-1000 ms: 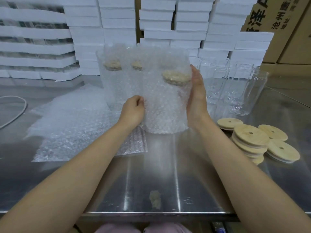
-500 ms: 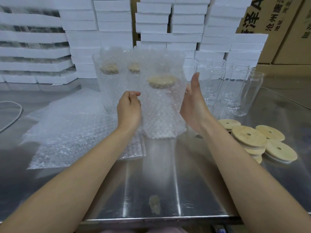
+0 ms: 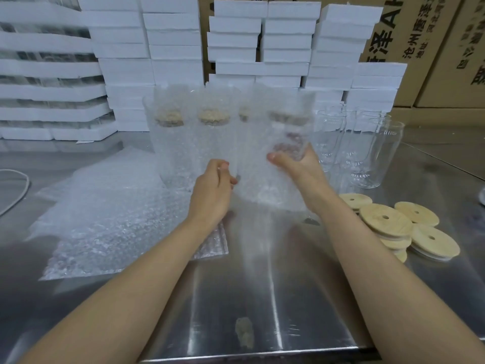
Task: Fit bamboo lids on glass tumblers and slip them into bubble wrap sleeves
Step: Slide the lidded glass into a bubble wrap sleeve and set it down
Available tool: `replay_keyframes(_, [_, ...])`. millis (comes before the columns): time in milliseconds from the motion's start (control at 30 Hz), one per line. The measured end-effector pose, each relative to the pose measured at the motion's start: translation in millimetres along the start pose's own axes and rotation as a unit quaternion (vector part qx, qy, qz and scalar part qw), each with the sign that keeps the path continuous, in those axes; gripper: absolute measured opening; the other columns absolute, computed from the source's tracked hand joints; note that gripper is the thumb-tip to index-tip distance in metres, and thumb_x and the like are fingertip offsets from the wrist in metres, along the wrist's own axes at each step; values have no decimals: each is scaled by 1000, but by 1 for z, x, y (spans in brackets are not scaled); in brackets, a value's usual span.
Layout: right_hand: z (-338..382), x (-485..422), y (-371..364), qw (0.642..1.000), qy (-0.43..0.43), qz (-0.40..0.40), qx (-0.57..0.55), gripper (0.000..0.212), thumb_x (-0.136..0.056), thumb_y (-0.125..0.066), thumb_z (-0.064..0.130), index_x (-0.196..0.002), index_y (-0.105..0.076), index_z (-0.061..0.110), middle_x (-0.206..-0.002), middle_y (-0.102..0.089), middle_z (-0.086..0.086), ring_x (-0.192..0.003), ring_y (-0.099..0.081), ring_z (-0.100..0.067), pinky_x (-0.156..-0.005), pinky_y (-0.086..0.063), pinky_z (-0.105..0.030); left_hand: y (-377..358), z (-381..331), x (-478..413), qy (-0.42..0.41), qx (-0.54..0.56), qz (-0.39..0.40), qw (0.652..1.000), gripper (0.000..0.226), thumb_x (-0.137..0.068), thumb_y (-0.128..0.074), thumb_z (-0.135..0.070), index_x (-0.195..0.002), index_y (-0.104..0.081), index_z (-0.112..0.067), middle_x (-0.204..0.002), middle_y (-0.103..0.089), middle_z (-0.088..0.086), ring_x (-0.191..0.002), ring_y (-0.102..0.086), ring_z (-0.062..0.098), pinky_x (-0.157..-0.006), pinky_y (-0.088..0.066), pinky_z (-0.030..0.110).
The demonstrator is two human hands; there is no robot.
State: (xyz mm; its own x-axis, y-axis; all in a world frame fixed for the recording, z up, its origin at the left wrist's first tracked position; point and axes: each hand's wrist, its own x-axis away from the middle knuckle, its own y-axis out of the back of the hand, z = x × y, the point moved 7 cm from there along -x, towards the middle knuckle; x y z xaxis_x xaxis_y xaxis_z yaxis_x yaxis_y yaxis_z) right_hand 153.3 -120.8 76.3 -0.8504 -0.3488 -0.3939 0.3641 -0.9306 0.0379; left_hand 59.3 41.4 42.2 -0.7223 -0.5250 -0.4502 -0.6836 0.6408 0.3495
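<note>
Curling round the sleeved tumbler (image 3: 286,131), the right hand (image 3: 299,169) grips it; left hand (image 3: 212,191) pinches the sleeve (image 3: 262,191).

On the table (image 3: 223,298), wrapped tumblers (image 3: 181,143) stand centre, flat sleeves (image 3: 110,222) left, bare tumblers (image 3: 367,153) right, lids (image 3: 385,224) before those, foam boxes (image 3: 173,35) stacked behind.

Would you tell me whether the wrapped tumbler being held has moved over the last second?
Yes. The wrapped tumbler has shifted right, toward the bare glasses, uncovering a third lid in the wrapped row behind.
</note>
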Motion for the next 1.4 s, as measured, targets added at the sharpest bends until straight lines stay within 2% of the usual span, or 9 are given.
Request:
replay_keyframes(100, [9,-4,21,995,10,-90,-49,70,-63,-76,32,-124,-44,21,-107,-62,-4,-90,-63,-6,-88,-51,-27,-16,6,4,-34,-175,81,981,25,-103,-34,-30,-109,-54,-16,-103,-63,4,-94,-58,23,-78,-43,34])
replay_keyframes(167, [10,-5,31,984,23,-167,-60,70,-63,-77,36,-123,-45,21,-103,-62,0,-85,-62,-3,-84,-51,-23,-23,9,6,-45,-236,114,964,28,-102,-37,-28,-111,-57,-10,-110,-58,8,-101,-55,25,-80,-42,34])
replay_keyframes(367, [-22,5,35,947,19,-318,47,96,-70,-84,31,-147,-30,13,-141,-48,-8,-127,-49,-17,-104,-37,-21,-31,8,7,-53,-305,146,940,33,-101,-37,-28,-117,-58,-9,-119,-56,10,-113,-47,28,-94,-39,38])
replay_keyframes(467, [-30,6,35,923,50,-360,124,98,-71,-83,32,-150,-28,14,-145,-42,-7,-128,-39,-15,-93,-22,-9,-33,8,6,-56,-327,146,932,33,-101,-36,-29,-118,-57,-10,-120,-55,9,-114,-46,28,-97,-38,39])
replay_keyframes(567, [-36,-2,36,898,62,-403,163,97,-70,-81,37,-150,-30,16,-145,-43,-6,-127,-38,-17,-101,-29,-24,-38,9,6,-68,-356,147,920,33,-101,-36,-31,-120,-56,-13,-121,-52,7,-115,-43,26,-96,-34,36])
replay_keyframes(733, [-53,-33,33,885,46,-427,179,97,-69,-80,44,-149,-33,17,-141,-48,-6,-128,-46,-25,-104,-39,-42,-47,9,8,-110,-394,148,900,33,-101,-33,-36,-118,-53,-16,-119,-47,4,-113,-39,22,-92,-32,33])
replay_keyframes(867, [-69,-65,33,900,51,-404,157,97,-69,-82,44,-149,-33,16,-143,-47,-5,-129,-47,-23,-106,-38,-40,-50,11,7,-117,-403,155,894,34,-100,-32,-39,-118,-52,-18,-119,-45,2,-111,-38,22,-93,-33,33])
replay_keyframes(1067, [-88,-104,25,937,34,-336,84,92,-73,-81,39,-149,-34,18,-143,-49,-1,-130,-48,-14,-103,-34,-20,-51,10,5,-114,-400,162,895,34,-99,-31,-42,-118,-51,-21,-117,-42,-1,-112,-36,19,-92,-32,31])
replay_keyframes(1400, [-100,-137,13,957,20,-281,66,73,-84,-67,14,-149,-33,12,-145,-49,-5,-131,-49,-21,-110,-39,-39,-54,8,6,-111,-418,159,887,32,-99,-27,-42,-118,-47,-24,-120,-40,-3,-113,-35,17,-97,-33,31])
